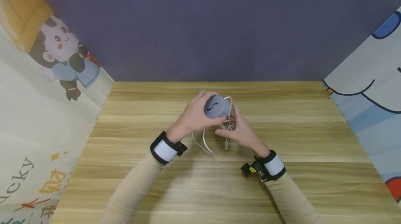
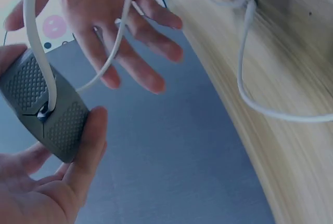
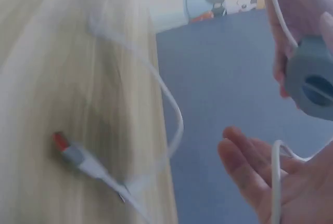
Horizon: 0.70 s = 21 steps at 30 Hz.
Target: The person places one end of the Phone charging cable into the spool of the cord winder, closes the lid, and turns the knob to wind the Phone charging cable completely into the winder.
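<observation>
My left hand grips a grey cable winder between thumb and fingers, above the wooden table. The winder has a flat face with a curved slot and dimpled sides, seen in the left wrist view. A white USB cable enters a notch in its dimpled side. Beside it, my right hand has its fingers spread, and the cable runs across the palm. The cable's USB plug, reddish inside, hangs below my right hand.
A loose loop of the cable dangles under my left hand over the wooden table. Behind the table stands a dark blue wall. Printed cartoon panels flank it on the left and right.
</observation>
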Available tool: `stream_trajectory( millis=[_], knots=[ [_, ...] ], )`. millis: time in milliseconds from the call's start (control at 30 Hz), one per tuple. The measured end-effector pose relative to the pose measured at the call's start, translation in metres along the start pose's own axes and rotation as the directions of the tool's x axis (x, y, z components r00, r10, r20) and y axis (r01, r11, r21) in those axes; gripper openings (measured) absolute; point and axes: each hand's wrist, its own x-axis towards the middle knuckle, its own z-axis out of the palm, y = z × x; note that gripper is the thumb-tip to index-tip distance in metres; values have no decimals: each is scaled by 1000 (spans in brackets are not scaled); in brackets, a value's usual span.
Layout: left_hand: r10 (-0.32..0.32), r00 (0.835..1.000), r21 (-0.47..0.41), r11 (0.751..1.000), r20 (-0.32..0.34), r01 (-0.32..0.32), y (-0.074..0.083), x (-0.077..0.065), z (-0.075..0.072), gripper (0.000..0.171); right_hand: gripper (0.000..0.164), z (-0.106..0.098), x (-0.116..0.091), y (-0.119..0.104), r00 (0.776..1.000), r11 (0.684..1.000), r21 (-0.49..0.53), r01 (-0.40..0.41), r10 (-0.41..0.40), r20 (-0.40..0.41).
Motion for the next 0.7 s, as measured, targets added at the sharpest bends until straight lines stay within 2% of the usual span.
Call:
stream_trajectory(
  millis=[167,267,400,533,633,700],
  knots=[
    [17,997,-45,999,-76,-20,-2,0,1,72,102,11,3,0,994,982,188,14,-34,102],
    [35,993,-68,997,-113,-43,-3,-1,2,71,83,13,2,1,984,958,287,-24,-28,177],
    [37,989,-113,992,-145,-54,-5,-1,3,71,61,12,-1,2,964,942,305,-140,60,259],
    [15,988,-178,983,-156,-44,-6,-1,3,72,58,10,-3,5,932,931,313,-189,69,356],
    [-9,987,-243,970,-161,-31,-8,-1,1,73,57,9,-4,8,909,937,294,-187,51,414],
    [-24,986,-278,960,-163,-22,-10,0,-2,73,54,8,-5,9,900,943,266,-202,72,430]
  ],
)
